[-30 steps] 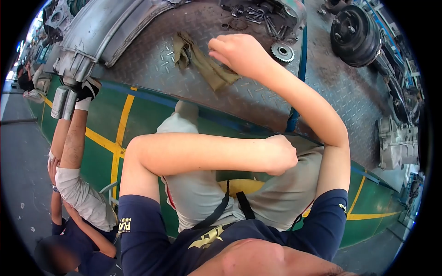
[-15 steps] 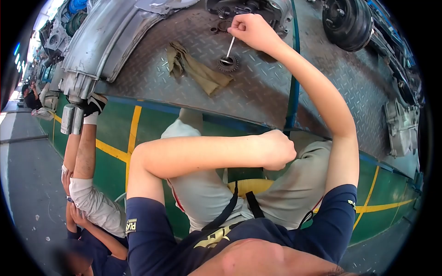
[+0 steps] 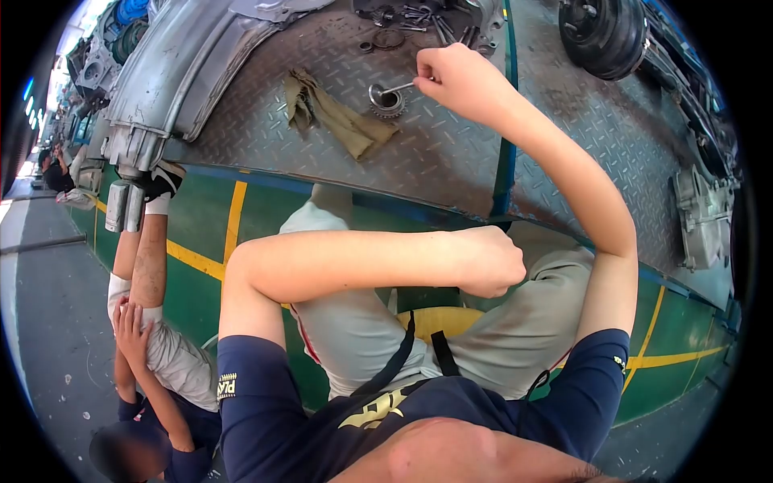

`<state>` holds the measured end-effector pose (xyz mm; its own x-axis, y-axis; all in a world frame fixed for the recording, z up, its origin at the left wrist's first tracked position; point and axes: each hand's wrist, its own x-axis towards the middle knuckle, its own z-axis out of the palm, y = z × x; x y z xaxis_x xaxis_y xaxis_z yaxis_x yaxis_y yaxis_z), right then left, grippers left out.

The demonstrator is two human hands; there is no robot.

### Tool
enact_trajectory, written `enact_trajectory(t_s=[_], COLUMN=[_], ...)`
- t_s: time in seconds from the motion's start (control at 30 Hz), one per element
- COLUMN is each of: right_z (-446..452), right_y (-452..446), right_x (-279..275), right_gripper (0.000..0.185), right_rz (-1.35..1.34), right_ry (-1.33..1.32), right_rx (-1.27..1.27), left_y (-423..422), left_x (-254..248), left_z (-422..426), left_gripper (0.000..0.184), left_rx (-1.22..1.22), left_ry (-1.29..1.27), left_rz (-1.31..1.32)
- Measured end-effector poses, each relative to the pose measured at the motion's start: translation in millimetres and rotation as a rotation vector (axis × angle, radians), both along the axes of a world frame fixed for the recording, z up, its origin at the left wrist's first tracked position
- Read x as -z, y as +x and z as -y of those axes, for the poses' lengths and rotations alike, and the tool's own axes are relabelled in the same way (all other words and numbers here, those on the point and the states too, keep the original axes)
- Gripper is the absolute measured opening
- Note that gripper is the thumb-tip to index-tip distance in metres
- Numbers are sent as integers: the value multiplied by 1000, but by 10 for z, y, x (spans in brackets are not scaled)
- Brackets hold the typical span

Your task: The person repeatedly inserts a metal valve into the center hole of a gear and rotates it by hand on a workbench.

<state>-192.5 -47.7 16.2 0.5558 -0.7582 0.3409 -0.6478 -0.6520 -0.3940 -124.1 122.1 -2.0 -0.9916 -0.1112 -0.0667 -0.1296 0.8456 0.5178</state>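
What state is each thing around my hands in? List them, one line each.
Right hand: closed, grip on metal rod
Metal rod: tilted, disc end at the gear
Gear: lying on the metal table
Brown cloth: crumpled, lying loose
Loose metal parts: scattered
Left hand: curled shut, palm hidden

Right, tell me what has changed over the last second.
The right hand now grips a disc-ended metal rod that did not show in it a second ago. In the last half second that hand moved rightward and closer, and the rod went from near upright to leaning well over to the right. The co-worker's hand moved upward in the picture. The left hand and the cloth stayed about where they were.
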Motion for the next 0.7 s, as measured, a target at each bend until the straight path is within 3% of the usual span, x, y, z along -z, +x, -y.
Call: enact_trajectory(t_s=[0.27, 0.7], right_z=[-356, -438], right_y=[181, 687], right_x=[-71, -37], right_gripper=[9, 8], right_rz=[-143, -256], right_ry=[-76, -86], right_rx=[-50, -362], left_y=[-19, 87], left_x=[-28, -97], left_z=[-5, -13], left_gripper=[18, 15], left_rx=[28, 15], left_ry=[-5, -32], left_rz=[-56, -106])
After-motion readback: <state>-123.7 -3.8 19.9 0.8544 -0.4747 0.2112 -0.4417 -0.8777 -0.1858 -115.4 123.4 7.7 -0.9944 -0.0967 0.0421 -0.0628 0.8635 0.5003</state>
